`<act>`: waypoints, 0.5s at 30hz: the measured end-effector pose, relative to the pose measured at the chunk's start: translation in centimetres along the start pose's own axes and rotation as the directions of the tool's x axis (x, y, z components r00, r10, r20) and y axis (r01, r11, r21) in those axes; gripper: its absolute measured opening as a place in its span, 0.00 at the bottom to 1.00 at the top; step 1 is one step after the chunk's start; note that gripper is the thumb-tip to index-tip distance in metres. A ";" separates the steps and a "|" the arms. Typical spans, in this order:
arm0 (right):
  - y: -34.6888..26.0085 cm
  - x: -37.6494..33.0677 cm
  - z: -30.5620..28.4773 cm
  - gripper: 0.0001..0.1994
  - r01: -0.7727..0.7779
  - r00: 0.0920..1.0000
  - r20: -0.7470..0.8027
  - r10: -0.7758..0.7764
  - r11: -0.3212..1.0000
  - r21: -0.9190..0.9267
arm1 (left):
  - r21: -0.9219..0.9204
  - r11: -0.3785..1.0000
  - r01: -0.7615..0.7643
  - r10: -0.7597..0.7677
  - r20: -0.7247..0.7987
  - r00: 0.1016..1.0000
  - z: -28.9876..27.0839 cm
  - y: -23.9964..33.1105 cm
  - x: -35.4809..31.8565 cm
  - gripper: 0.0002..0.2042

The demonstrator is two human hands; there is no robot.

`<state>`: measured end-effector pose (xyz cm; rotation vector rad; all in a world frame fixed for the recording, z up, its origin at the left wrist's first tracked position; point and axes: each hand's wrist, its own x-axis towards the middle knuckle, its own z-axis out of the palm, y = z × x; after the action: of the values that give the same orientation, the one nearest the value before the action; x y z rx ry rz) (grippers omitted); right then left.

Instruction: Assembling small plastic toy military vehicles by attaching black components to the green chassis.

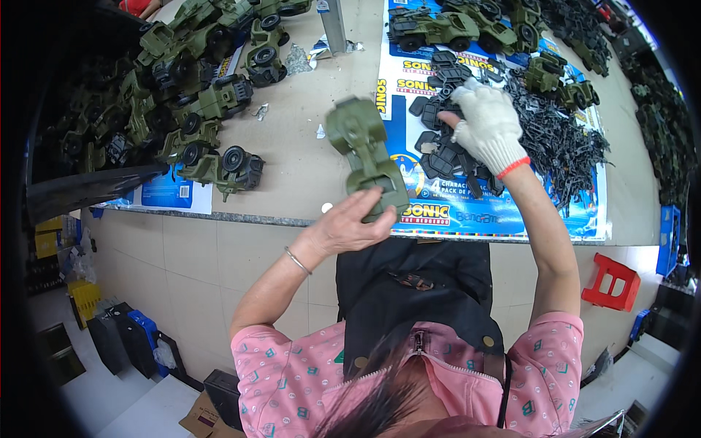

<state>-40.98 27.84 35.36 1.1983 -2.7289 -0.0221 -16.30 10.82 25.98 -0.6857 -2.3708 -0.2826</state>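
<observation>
My left hand (349, 225) is closed on the near end of an olive-green plastic toy vehicle body (360, 142), held above the table near its front edge. The body is slightly blurred. My right hand (491, 123), in a white knit glove with the thumb bare, reaches over flat black plastic parts (444, 159). Its thumb stands apart from the fingers, and the fingertips lie close to these parts; no held piece shows. Beside that hand, on its right, spreads a heap of thin, spiky black plastic pieces (566, 150).
Many green toy vehicles with black wheels (212, 102) are piled at the left. More green vehicles (438, 29) stand at the back. Printed blue-and-white sheets (504, 219) cover part of the table. A metal post (333, 25) rises at the back. A red stool (612, 285) stands on the floor, right.
</observation>
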 end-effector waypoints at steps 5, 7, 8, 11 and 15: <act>0.2 2.1 1.5 0.17 0.235 0.944 0.247 -0.221 0.972 -0.030 | -0.078 0.991 0.112 -0.078 0.345 0.935 -2.4 1.9 2.3 0.21; 0.3 3.1 0.4 0.17 0.297 0.931 0.238 -0.276 0.953 -0.059 | -0.275 0.886 0.373 -0.247 0.400 0.882 -3.8 2.2 3.0 0.24; 0.8 3.6 0.4 0.16 0.311 0.932 0.214 -0.293 0.948 -0.059 | -0.271 0.888 0.372 -0.249 0.397 0.883 -4.2 2.4 3.2 0.24; 4.0 5.0 1.5 0.13 0.192 0.933 0.262 -0.248 0.956 0.221 | -0.331 0.842 0.426 -0.284 0.400 0.871 -5.1 2.4 4.1 0.25; 5.7 4.5 2.0 0.15 -0.041 0.953 0.281 -0.110 0.876 0.481 | -0.445 0.783 0.434 -0.424 0.127 0.896 -4.4 0.4 8.1 0.22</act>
<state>-48.44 28.32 34.49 1.4696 -3.0894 0.5532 -19.01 12.82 34.55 -0.3320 -2.4753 -1.0784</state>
